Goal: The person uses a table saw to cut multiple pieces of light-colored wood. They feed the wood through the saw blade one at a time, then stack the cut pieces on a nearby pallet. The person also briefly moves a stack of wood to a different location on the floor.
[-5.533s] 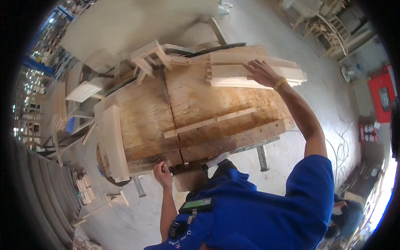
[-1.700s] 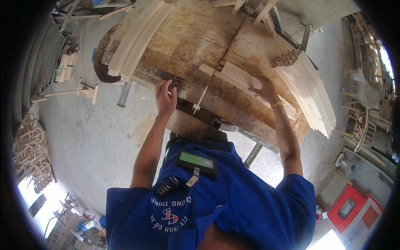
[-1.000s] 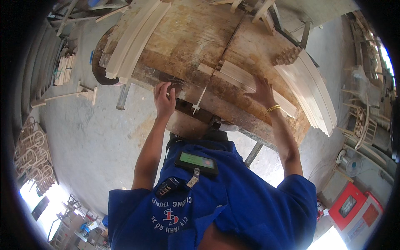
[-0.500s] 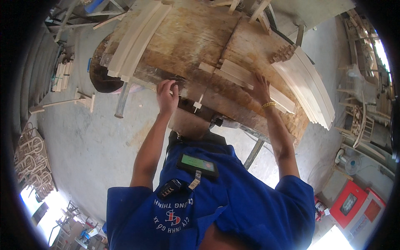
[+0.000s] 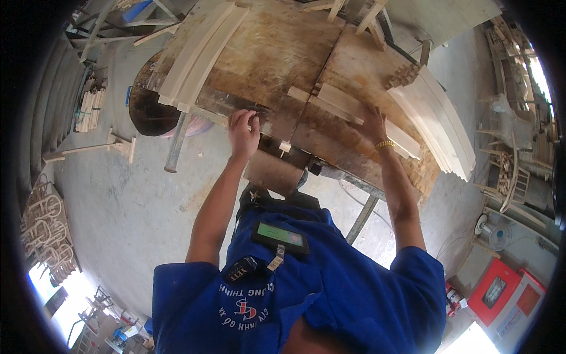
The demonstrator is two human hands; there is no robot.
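My left hand (image 5: 243, 131) is at the bench's near edge, its fingers curled in. Whatever they may hold is too small or hidden to make out. Just right of it, a small pale wooden piece (image 5: 285, 146) sits at a dark opening in the edge. My right hand (image 5: 374, 127) reaches across a pair of straight pale wooden slats, its thumb on the near side and fingers over the top. The rear slat (image 5: 341, 100) and the front slat (image 5: 321, 104) lie side by side on the worn wooden bench (image 5: 277, 44), partly covered by that hand.
Long curved wooden pieces (image 5: 203, 53) lie at the bench's left; a stack of curved pieces (image 5: 433, 121) lies at its right. A metal leg (image 5: 177, 144) stands below the left corner. Wooden frames (image 5: 44, 218) are piled at far left, and a fan (image 5: 498, 233) stands at right.
The view has shifted slightly, and the bench appears a little to the right. The small wooden piece shows less now. My right hand stays on the slats; my left stays at the edge.
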